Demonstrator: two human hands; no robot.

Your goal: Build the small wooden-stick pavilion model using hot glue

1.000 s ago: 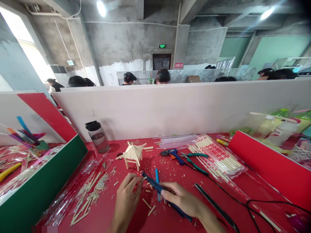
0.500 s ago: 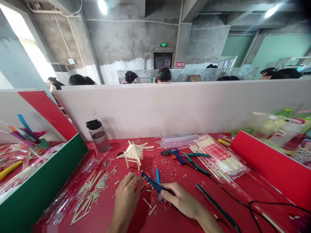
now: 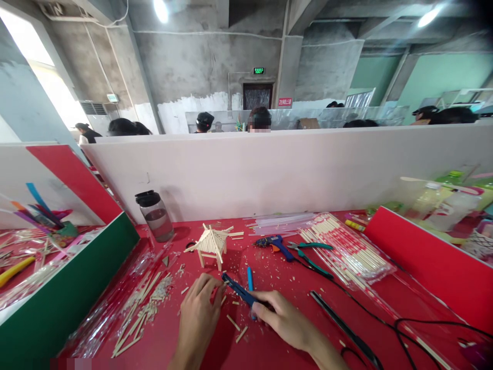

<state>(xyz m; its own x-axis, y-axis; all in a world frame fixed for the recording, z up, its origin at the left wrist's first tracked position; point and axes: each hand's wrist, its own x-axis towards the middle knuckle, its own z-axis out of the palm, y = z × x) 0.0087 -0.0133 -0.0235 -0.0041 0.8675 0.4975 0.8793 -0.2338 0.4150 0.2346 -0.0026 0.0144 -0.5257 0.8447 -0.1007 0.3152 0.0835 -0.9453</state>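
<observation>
My right hand [image 3: 283, 317] is closed around the handles of blue cutting pliers [image 3: 235, 289], whose jaws point left toward my left hand. My left hand [image 3: 198, 313] pinches a small wooden stick [image 3: 223, 283] at the plier jaws, fingers pressed together. Just beyond the hands a small pavilion model [image 3: 211, 243] made of wooden sticks stands on the red table [image 3: 269, 354]. A blue pen-like tool [image 3: 250, 278] lies right behind the pliers. Short stick offcuts [image 3: 233, 322] lie between my hands.
A blue glue gun [image 3: 274, 243] and green-handled pliers [image 3: 311, 254] lie to the right, with packs of wooden sticks [image 3: 346, 252] beyond. A dark-lidded jar [image 3: 155, 217] stands back left. Loose sticks [image 3: 142, 308] lie left. Black cables [image 3: 385, 324] run right. A white divider [image 3: 269, 169] closes the back.
Both hands stay at the pliers and stick; the pliers have shifted slightly left and back, and my right hand has slid a little along the handles.
</observation>
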